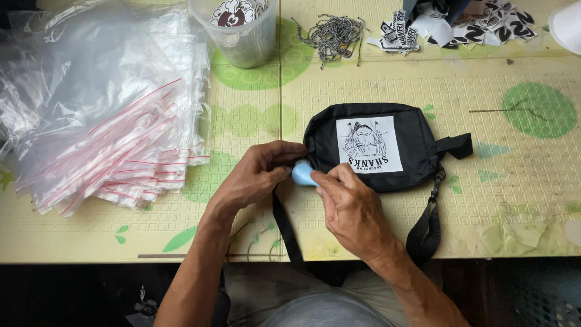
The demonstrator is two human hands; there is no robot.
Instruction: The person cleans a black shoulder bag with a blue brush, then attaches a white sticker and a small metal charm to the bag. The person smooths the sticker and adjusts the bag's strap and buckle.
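Pinched between our right hand [351,209] and left hand [257,175], a pale blue object [302,175] meets the black pouch [417,158] at frame centre; the plastic cup [239,45] up top holds stickers [233,12].

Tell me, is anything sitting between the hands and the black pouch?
Nothing visible. The left hand grips the black pouch at its left end, and the right hand holds a small light-blue object against that same end. The plastic bags lie apart, to the left.
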